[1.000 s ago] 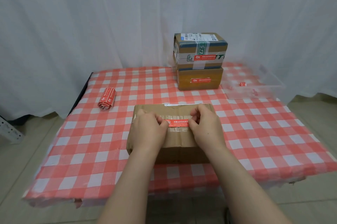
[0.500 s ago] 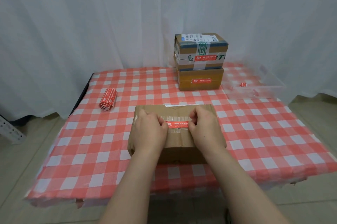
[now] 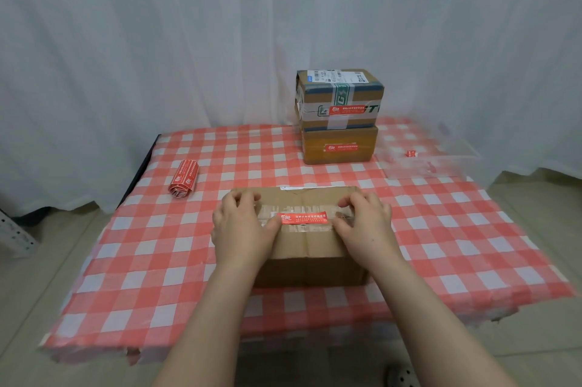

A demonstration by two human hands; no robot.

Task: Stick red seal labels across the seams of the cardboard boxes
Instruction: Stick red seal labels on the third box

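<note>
A brown cardboard box (image 3: 310, 248) lies on the checked table in front of me, its top seam covered with clear tape. A red seal label (image 3: 302, 218) lies flat across that seam, fully in view. My left hand (image 3: 241, 229) rests on the box top with its thumb against the label's left end. My right hand (image 3: 367, 226) rests opposite, thumb against the label's right end. The fingers of both hands lie bent on the far part of the top.
A roll of red labels (image 3: 184, 178) lies at the table's left. Two stacked boxes (image 3: 340, 96) (image 3: 338, 147) at the back each carry a red label. A clear plastic tray (image 3: 441, 163) sits to their right. The red-white tablecloth (image 3: 157, 260) hangs over the edges.
Both hands have slid apart along the label, left hand leftward and right hand rightward. The whole label now shows between the thumbs.
</note>
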